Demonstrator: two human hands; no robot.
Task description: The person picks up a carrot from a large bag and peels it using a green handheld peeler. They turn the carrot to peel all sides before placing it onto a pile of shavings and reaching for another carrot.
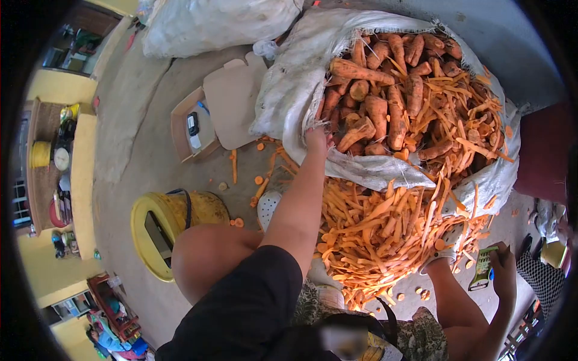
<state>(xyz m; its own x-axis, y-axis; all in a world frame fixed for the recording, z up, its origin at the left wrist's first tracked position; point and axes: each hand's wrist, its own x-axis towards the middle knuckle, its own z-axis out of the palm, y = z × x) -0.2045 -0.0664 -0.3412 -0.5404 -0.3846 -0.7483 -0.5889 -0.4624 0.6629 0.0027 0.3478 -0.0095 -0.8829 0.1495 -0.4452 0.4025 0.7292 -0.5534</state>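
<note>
A white woven sack [289, 90] stands with its mouth rolled wide, full of unpeeled carrots [376, 111] with orange peelings over its right side. My left hand [319, 138] is at the sack's near left rim, its fingers curled over the edge beside the carrots and partly hidden. At the far right, my right hand [503, 265] is closed around a green peeler [483, 268], held low beside my leg. Below the sack, between my feet, spreads a large heap of carrot strips [379, 231].
A yellow bucket [208, 210] stands left of my knee, a dark flat object on its lid. Beyond lies an open cardboard box [186, 123] with a small black device [192, 124]. Another full white sack [217, 27] is behind. Carrot pieces litter the floor.
</note>
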